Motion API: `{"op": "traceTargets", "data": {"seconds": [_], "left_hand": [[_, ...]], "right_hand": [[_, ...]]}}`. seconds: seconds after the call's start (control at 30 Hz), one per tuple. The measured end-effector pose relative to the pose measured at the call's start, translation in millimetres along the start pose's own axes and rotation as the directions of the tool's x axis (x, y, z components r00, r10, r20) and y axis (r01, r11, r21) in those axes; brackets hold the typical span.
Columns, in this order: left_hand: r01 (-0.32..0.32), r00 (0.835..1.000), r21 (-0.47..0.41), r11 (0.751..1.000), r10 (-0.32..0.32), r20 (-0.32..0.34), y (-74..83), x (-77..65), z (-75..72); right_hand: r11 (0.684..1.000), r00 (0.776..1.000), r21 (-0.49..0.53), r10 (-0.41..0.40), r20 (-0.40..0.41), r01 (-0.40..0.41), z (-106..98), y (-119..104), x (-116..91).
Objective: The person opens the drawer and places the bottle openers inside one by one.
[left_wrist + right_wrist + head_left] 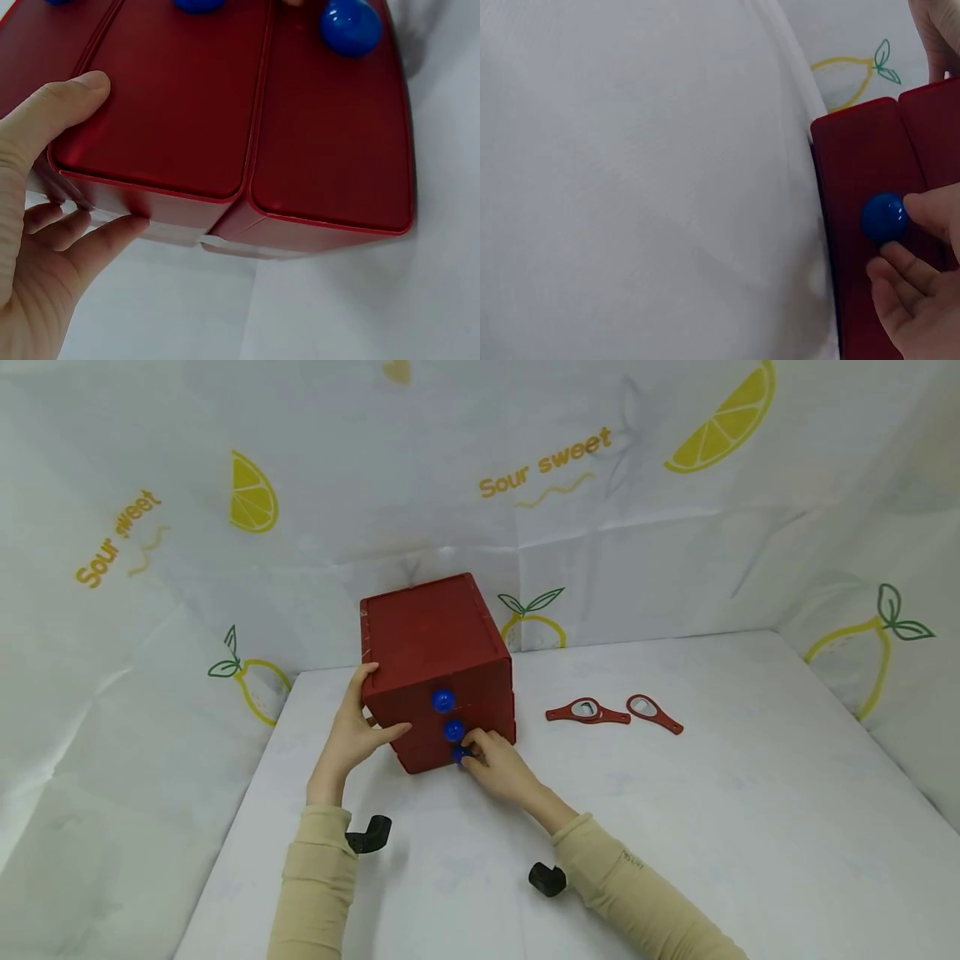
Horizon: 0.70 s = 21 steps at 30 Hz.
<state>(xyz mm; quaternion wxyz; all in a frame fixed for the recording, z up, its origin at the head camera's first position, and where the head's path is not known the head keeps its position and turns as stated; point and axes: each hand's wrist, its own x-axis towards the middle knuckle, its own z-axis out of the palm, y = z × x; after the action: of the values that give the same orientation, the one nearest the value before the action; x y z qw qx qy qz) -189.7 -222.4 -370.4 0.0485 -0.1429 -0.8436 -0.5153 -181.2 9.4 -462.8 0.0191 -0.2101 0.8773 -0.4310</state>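
- While the left hand (351, 739) grips the red three-drawer cabinet (431, 625) at its left edge, the right hand (504, 767) pinches the bottom blue knob (885, 217).
- Cabinet sits on white tabletop (750, 810), left of flat red tools (663, 719).

Lemon-print sheeting (375, 468) around a white tabletop (720, 843) suggests a studio booth.

Both arms (315, 885) extended, left hand (354, 737) with thumb (64, 109) spread — right hand (501, 767), fingers (909, 268) bent
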Motion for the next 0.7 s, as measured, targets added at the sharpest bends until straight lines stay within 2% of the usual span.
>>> {"op": "traceTargets", "data": {"seconds": [0.1, 0.2, 0.4, 0.53, 0.7], "left_hand": [[0.012, 1.000, 0.001, 1.000, -0.012, -0.005, 3.3, -1.3, 1.3], [0.019, 1.000, 0.002, 1.000, -0.019, -0.011, 4.1, -1.2, 2.1], [0.033, 0.999, 0.019, 0.999, -0.033, -0.031, 6.7, -1.0, 2.4], [0.042, 0.999, 0.016, 0.999, -0.041, -0.025, 8.3, -2.1, 3.9], [0.055, 0.998, 0.009, 0.998, -0.055, -0.032, 7.5, -3.5, 3.7]], "right_hand": [[1.000, 0.999, -0.006, -0.002, 0.053, 0.002, 0, 5, 0], [0.999, 0.996, 0.036, 0.013, 0.087, -0.016, 0, 9, 1], [0.984, 0.997, 0.166, 0.063, 0.041, -0.069, 0, 12, 7], [0.981, 0.997, 0.173, 0.083, 0.004, -0.082, 1, 15, 8], [0.978, 0.995, 0.183, 0.093, 0.031, -0.097, 1, 15, 2]]}}
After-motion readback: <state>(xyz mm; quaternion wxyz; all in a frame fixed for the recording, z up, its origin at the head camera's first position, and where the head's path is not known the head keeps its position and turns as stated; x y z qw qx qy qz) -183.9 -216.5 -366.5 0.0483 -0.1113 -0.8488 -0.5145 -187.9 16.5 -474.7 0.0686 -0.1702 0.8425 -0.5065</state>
